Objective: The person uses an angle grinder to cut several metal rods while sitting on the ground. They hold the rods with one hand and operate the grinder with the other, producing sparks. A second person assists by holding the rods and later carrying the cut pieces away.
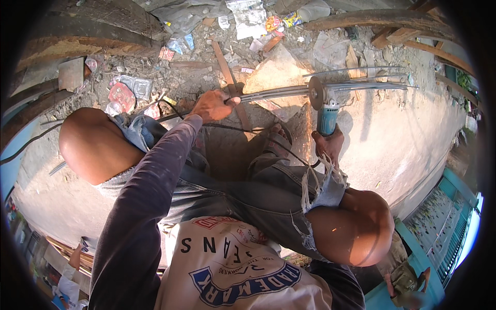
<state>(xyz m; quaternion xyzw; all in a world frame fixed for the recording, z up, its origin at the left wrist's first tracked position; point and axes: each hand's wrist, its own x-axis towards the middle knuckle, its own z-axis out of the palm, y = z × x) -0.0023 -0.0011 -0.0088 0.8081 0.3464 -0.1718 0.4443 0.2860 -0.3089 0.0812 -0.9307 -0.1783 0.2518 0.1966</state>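
Note:
My left hand (214, 107) is closed round a bundle of thin metal rods (276, 93) that stretches off to the right. In my right hand (330, 143) is a teal angle grinder (327, 118), held by its body. The grinder's cutting disc (316, 94) stands against the rods, and orange sparks streak down from it toward my foot (279, 138). Beyond the disc, the rods' far ends fan out slightly above the ground. A black power cord (235, 128) crosses between my legs near the grinder.
A wooden strip (225, 67) lies under the rods, beside a pale flat slab (274, 70). Litter and a red crumpled piece (122, 96) lie at the far left. Curved timber beams (382, 19) border the far side. Another person (405, 279) is at the lower right.

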